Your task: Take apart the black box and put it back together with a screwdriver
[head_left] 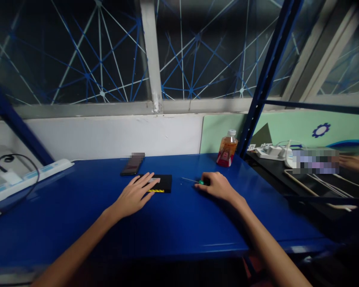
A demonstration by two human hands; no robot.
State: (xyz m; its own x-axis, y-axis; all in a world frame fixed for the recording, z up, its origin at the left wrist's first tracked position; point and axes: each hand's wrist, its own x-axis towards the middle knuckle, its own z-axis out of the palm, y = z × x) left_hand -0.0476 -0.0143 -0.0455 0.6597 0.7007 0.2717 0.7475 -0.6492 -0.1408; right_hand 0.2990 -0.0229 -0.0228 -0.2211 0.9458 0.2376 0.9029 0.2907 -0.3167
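Note:
My left hand [139, 194] lies flat with its fingers spread over a thin black rectangular box [166, 183], which has a pale label and a yellow-and-black striped strip along its near edge. The hand covers the left part of the box. To the right, my right hand [217, 185] is closed around the green handle of a screwdriver [201, 182]. Its thin metal shaft points left towards the box, with a gap between tip and box. Most of the handle is hidden inside the fingers. Beyond my left hand, a dark phone [133, 164] rests on the table.
The blue table [179, 231] reaches back to a white wall under windows. A bottle of reddish drink [227, 149] stands at the back right beside a blue post. At the left is a white power strip [52, 170]. Another person's hand [357, 163] shows over a black table with cables, far right.

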